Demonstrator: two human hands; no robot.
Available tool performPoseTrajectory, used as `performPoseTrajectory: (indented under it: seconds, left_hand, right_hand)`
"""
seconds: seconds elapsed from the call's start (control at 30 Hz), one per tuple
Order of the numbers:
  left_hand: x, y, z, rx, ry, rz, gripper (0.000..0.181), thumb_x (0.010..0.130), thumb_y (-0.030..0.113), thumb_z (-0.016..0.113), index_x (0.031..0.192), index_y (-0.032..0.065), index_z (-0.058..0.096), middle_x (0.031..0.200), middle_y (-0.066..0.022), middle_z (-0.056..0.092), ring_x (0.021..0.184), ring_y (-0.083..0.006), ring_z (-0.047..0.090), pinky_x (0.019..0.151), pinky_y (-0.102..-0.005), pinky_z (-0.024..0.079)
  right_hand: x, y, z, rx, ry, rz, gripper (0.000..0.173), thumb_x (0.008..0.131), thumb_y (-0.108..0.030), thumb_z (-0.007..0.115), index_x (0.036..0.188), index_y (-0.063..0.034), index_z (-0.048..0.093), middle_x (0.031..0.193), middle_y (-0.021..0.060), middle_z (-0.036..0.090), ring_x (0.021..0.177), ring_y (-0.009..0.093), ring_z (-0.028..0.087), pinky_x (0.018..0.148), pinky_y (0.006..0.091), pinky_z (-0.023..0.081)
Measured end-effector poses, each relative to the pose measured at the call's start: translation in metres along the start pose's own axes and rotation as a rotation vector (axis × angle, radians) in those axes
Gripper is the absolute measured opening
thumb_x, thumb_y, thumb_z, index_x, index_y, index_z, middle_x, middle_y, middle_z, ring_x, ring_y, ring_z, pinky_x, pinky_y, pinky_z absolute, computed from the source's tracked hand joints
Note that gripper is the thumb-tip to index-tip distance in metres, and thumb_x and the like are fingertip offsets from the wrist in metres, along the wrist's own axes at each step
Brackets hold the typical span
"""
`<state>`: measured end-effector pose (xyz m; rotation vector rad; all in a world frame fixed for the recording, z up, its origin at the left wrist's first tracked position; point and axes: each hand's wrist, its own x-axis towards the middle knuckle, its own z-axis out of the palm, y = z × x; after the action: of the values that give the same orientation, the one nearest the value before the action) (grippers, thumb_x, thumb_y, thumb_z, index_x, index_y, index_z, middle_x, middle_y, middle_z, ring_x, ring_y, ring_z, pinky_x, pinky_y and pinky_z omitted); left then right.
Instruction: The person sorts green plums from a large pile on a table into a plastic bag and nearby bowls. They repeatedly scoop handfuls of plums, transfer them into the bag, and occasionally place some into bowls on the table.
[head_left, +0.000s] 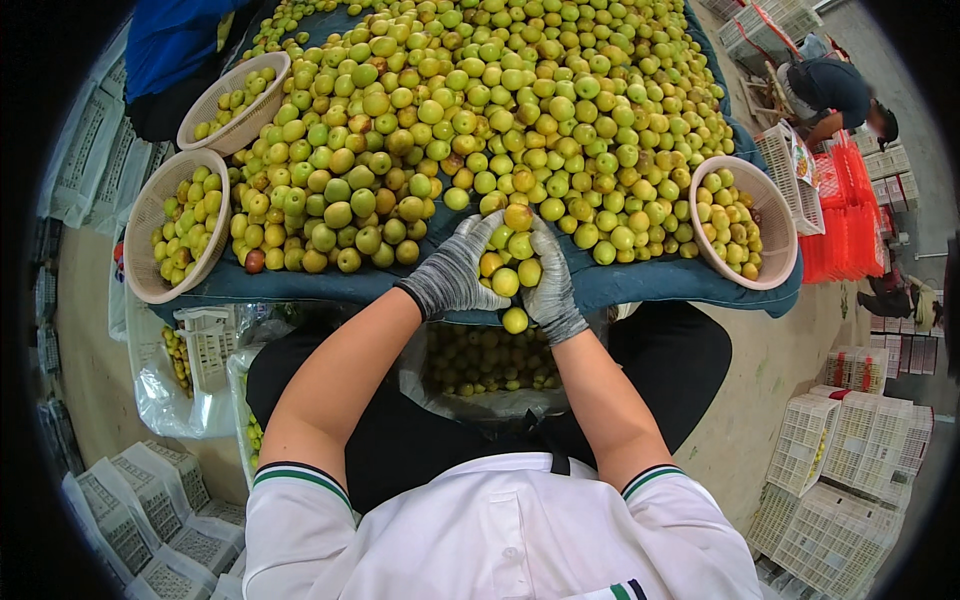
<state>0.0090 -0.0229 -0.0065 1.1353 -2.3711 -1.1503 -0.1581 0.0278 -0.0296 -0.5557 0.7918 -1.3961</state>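
Observation:
At the near edge of a table padded with dark blue cloth (360, 286), my left hand (457, 274) and my right hand (553, 281) wear grey knit gloves. They cup a cluster of round yellow-green jujube-like fruits (505, 282) between them, the left fingers curled around one side and the right around the other. A single fruit (515, 320) shows below the cluster, near the cloth's edge. Beyond my fingertips a wide heap of the same fruits (525, 97) covers the table, some with brown blotches. One reddish-brown fruit (255, 261) lies at the front left.
Pale plastic baskets (137, 232) (262, 112) with fruits stand at the left, another basket (780, 232) at the right. Under the table is a plastic-lined container of fruits (491, 367). A blue-clad person (172, 45) is at the far left; another person (829, 90) bends near red crates (844, 210).

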Motion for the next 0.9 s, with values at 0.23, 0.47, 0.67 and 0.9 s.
performPoseTrajectory:
  seconds: [0.23,0.47,0.67,0.9]
  left_hand:
    - [-0.019,0.025,0.015,-0.129,-0.110,0.095,0.114,0.055,0.038,0.090,0.147,0.0066,0.029,0.137,-0.0219,0.039,0.127,-0.0383,0.044,0.108,-0.0437,0.040]
    - [-0.061,0.043,0.047,-0.197,-0.216,0.188,0.106,0.056,0.035,0.089,0.143,0.0054,0.035,0.135,-0.0201,0.043,0.127,-0.0382,0.042,0.110,-0.0442,0.037]
    - [-0.073,0.047,0.063,-0.088,-0.494,-0.044,0.110,0.061,0.044,0.087,0.147,0.0042,0.031,0.137,-0.0276,0.042,0.125,-0.0409,0.047,0.108,-0.0413,0.039]
    - [-0.039,0.053,-0.025,-0.059,-0.337,0.155,0.051,0.085,0.033,0.069,0.123,0.0009,0.059,0.116,-0.0209,0.064,0.105,-0.0342,0.064,0.093,-0.0392,0.051]
  right_hand:
    - [-0.048,0.003,0.012,0.208,0.232,0.007,0.048,0.098,-0.036,0.049,0.139,-0.0108,0.044,0.131,0.0106,0.054,0.122,0.027,0.054,0.105,0.0454,0.045]
    - [-0.117,0.006,0.025,0.284,0.534,0.045,0.044,0.094,-0.037,0.053,0.129,-0.0114,0.051,0.120,0.0095,0.058,0.113,0.027,0.057,0.102,0.0449,0.045]
    - [-0.136,0.026,-0.007,0.223,0.667,0.338,0.030,0.095,-0.029,0.054,0.117,-0.0095,0.057,0.113,0.0079,0.060,0.109,0.025,0.058,0.101,0.0423,0.046]
    - [-0.093,-0.045,-0.003,-0.960,0.191,0.042,0.023,0.096,-0.019,0.063,0.108,0.0003,0.067,0.088,0.0013,0.065,0.078,0.008,0.056,0.073,0.0242,0.049]
